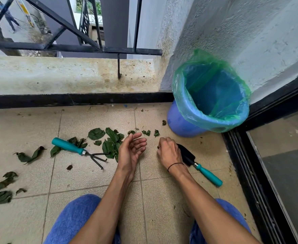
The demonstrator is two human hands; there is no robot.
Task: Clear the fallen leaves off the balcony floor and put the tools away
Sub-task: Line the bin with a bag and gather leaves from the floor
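Knees (77, 219) bent, left hand (132, 150) cupped empty, right hand (168, 150) pinching leaf scraps (158, 147); most leaves (112, 141) remain, bin (210, 95) looks empty, hand rake (77, 150) and trowel (197, 164) out.

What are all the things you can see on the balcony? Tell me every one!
hand rake: one, teal handle with black prongs, on the tiles left of the hands
trowel: one, black blade with teal handle, on the tiles by the right wrist
bucket: one, blue, lined with a green bag, in the corner
leaves: many, dark green, scattered over the tiles
railing: one, black, above the ledge
left hand: palm up, fingers relaxed, holding nothing
right hand: knuckles up, fingers curled over a leaf bit
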